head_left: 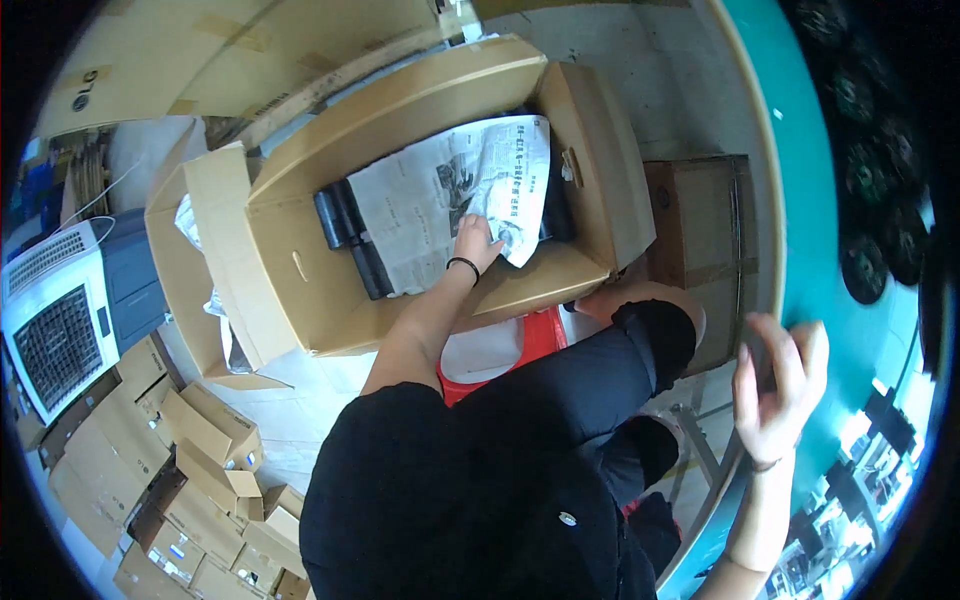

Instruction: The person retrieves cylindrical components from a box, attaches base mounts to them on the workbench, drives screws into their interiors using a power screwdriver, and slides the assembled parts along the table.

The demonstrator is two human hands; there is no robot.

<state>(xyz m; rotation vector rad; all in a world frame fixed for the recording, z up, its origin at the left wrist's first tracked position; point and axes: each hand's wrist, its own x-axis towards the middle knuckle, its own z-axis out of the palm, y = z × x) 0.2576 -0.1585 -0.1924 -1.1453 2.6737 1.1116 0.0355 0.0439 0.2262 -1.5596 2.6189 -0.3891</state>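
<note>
We see one sheet of crinkled newspaper [455, 195] spread over black cylindrical parts [345, 225] inside a big open cardboard box [290, 270]; our left hand [477, 243] presses flat on that paper, fingers down on it, a black band at the wrist. Our right hand [778, 385] hangs open, fingers spread, over the teal table [800, 190]; small folded cartons [200, 480] are piled on the floor at left.

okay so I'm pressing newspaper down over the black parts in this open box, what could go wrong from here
1. The left hand presses only the lower right part of the newspaper; the black cylindrical parts at the sheet's left edge stay uncovered, so they may end up unprotected.
2. The right hand is raised by the teal surface, away from the cardboard box, so the thin sheet could bunch or tear under one-handed pressure.
</note>
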